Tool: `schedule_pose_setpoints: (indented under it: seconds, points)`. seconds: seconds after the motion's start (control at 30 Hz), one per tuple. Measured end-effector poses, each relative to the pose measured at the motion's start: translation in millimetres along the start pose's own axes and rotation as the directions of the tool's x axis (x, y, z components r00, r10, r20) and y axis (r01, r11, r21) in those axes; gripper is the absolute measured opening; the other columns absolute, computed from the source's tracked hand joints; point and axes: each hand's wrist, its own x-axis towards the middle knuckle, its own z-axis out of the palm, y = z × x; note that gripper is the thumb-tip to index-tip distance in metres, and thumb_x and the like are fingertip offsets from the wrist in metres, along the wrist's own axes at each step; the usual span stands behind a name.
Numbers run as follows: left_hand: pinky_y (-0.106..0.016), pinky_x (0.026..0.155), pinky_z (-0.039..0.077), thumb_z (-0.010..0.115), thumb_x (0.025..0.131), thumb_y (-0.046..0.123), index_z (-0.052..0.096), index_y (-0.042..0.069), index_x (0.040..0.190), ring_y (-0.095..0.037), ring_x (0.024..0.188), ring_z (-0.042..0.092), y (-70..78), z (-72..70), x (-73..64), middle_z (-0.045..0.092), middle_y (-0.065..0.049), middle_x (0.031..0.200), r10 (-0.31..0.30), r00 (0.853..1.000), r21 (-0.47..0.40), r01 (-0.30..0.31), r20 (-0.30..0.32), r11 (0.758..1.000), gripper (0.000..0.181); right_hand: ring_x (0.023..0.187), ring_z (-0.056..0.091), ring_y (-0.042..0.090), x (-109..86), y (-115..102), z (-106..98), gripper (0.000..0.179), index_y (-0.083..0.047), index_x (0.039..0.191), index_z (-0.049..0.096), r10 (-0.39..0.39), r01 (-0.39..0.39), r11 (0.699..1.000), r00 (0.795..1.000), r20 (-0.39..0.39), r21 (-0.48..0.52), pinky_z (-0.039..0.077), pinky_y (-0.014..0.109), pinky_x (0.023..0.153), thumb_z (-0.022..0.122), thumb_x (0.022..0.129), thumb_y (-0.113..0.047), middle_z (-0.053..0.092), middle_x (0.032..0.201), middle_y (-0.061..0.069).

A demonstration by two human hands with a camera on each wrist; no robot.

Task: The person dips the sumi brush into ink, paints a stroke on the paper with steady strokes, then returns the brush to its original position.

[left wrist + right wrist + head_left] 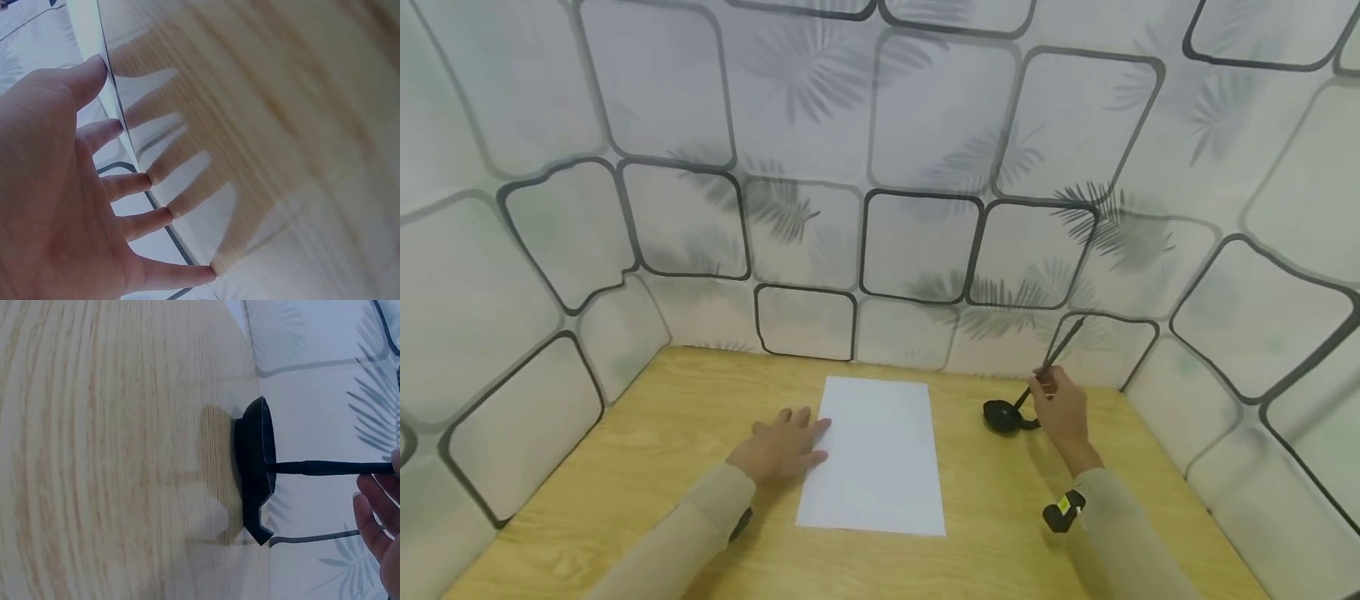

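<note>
My left hand [782,450] has its fingers spread, the thumb and one finger overlapping the left edge of a white sheet of paper [876,458]. From the left wrist view, the fingertips [164,214] meet the glossy surface. To the right, my right hand [1062,412] pinches a slim black brush [1067,340] partway along its handle. The brush's lower end goes down into a small black dish [1002,417] with a short side handle, and its tip is hidden inside. In the right wrist view the dish [255,444] stands on the wood, the brush upright over it.
The wood-patterned table [677,425] runs back to a pale cloth wall [917,242] with dark rounded outlines and leaf shapes. Similar cloth sides close in at left and right. A small black device [1063,511] sits at my right cuff.
</note>
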Motion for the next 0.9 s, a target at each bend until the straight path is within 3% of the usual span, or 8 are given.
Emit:
schedule_pose_setpoints:
  seconds: [0.23, 0.37, 0.47, 0.67, 0.9]
  points:
    - [-0.088, 0.104, 0.026, 0.047, 0.107, 0.051, 0.035, 0.020, 0.162, -0.057, 0.151, 0.028, 0.0, 2.1, 0.6, 0.030, -0.025, 0.167, -0.021, 1.000, -0.026, 0.021, 0.016, 0.999, 0.064, 0.085, 0.075, 0.040, -1.2, 2, -1, 0.017, 0.003, 0.111, 0.068, -0.017, 0.017, 1.000, 1.000, 0.018, -0.021, 0.063, 0.045, 0.071, 0.067, 0.100, -0.009, 0.076, 0.096, 0.022]
    - [-0.089, 0.104, 0.025, 0.047, 0.107, 0.052, 0.035, 0.023, 0.162, -0.057, 0.151, 0.028, 0.6, 4.6, 0.0, 0.030, -0.025, 0.167, -0.019, 1.000, -0.028, 0.019, 0.013, 0.999, 0.064, 0.084, 0.075, 0.041, 0.3, -4, -6, 0.016, 0.002, 0.110, 0.069, -0.033, 0.033, 0.999, 0.999, -0.025, 0.011, 0.056, 0.015, 0.068, 0.067, 0.100, -0.010, 0.076, 0.093, 0.021]
    - [-0.089, 0.104, 0.025, 0.047, 0.107, 0.051, 0.035, 0.022, 0.162, -0.058, 0.151, 0.028, 2.8, 2.4, -1.3, 0.029, -0.026, 0.167, -0.014, 1.000, -0.031, 0.015, 0.011, 0.999, 0.063, 0.082, 0.077, 0.030, 4.3, -14, -8, 0.017, 0.000, 0.110, 0.070, -0.006, 0.009, 0.998, 0.999, -0.054, 0.063, 0.047, 0.002, 0.067, 0.067, 0.101, -0.014, 0.077, 0.094, 0.020]
    - [-0.090, 0.103, 0.026, 0.046, 0.108, 0.049, 0.035, 0.021, 0.162, -0.059, 0.150, 0.028, 4.7, -0.3, -0.8, 0.029, -0.027, 0.167, -0.012, 1.000, -0.021, 0.012, 0.011, 1.000, 0.062, 0.075, 0.070, -0.007, 10.5, -36, -4, 0.021, 0.004, 0.112, 0.067, 0.048, -0.043, 0.961, 0.999, -0.011, 0.274, 0.061, 0.018, 0.065, 0.064, 0.102, -0.014, 0.077, 0.100, 0.027]
    - [-0.088, 0.104, 0.026, 0.045, 0.108, 0.050, 0.033, 0.022, 0.163, -0.057, 0.151, 0.027, 2.7, -1.2, -0.7, 0.027, -0.026, 0.168, -0.019, 0.999, -0.004, 0.019, 0.026, 1.000, 0.063, 0.074, 0.070, -0.009, 12.1, -63, 13, 0.023, 0.011, 0.117, 0.062, 0.085, -0.124, 0.910, 0.990, 0.114, 0.396, 0.064, 0.029, 0.073, 0.060, 0.104, -0.009, 0.072, 0.108, 0.036]
